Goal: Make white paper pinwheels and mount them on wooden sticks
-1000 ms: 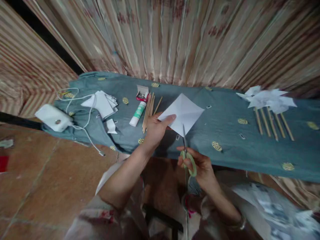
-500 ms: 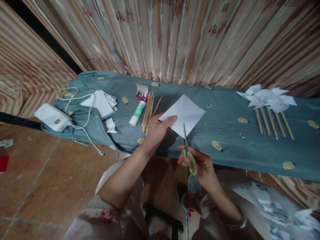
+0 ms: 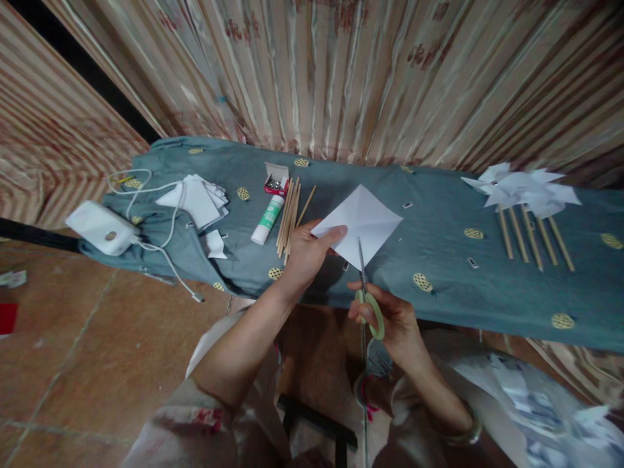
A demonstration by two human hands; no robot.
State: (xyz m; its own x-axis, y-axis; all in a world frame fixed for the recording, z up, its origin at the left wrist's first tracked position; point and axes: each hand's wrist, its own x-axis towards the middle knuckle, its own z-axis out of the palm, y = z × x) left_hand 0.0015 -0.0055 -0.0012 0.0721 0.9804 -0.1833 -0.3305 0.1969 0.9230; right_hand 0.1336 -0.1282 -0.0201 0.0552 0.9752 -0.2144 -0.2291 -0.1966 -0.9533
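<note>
A white square sheet of paper (image 3: 363, 211), creased and turned like a diamond, is pinched at its left corner by my left hand (image 3: 309, 250), thumb on top. My right hand (image 3: 392, 322) has its fingers in the handles of green-handled scissors (image 3: 369, 312). The blades point away from me and reach over the paper from its near corner, with one blade visible on top of the sheet. Left of my left hand lie several thin wooden sticks (image 3: 291, 214), a glue stick (image 3: 268, 221) and a small red open box (image 3: 276, 180) with shiny metal bits inside.
Several paper pinwheels (image 3: 526, 188) on sticks lie at the right of the cloth-covered table (image 3: 439, 214). A stack of white paper pieces (image 3: 197, 201), a paper scrap (image 3: 215, 244) and a white power bank (image 3: 104, 229) with its cable are at the left. A pleated curtain (image 3: 312, 78) hangs behind.
Almost nothing differs. The paper, scissors and both hands sit a few pixels further right, and the scissor blades reach slightly further over the paper.
</note>
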